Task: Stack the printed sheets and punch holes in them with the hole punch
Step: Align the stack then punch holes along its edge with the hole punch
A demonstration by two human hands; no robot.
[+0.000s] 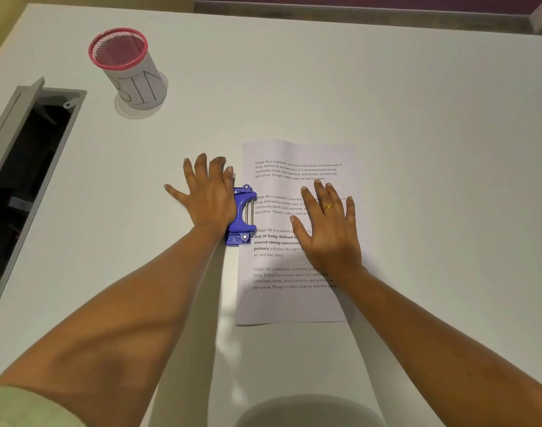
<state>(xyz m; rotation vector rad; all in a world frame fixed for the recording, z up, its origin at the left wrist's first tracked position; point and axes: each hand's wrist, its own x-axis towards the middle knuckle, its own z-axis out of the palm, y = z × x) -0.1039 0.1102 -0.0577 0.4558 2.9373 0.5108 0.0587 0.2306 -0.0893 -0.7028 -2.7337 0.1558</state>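
A stack of printed sheets (297, 300) lies flat on the white table, with black text in several paragraphs. A blue hole punch (242, 215) sits at the stack's left edge, its jaw over the paper margin. My left hand (206, 194) lies palm down on the punch's lever, fingers spread, covering the punch's left part. My right hand (329, 224) rests flat on the middle of the sheets, fingers apart, with a gold ring on one finger. How many sheets are in the stack cannot be told.
A mesh pen cup (126, 67) with a pink rim and a paper label stands at the back left. An open grey cable box (26, 180) is sunk into the table at the left edge. The table (417, 103) ends at a wall at the back.
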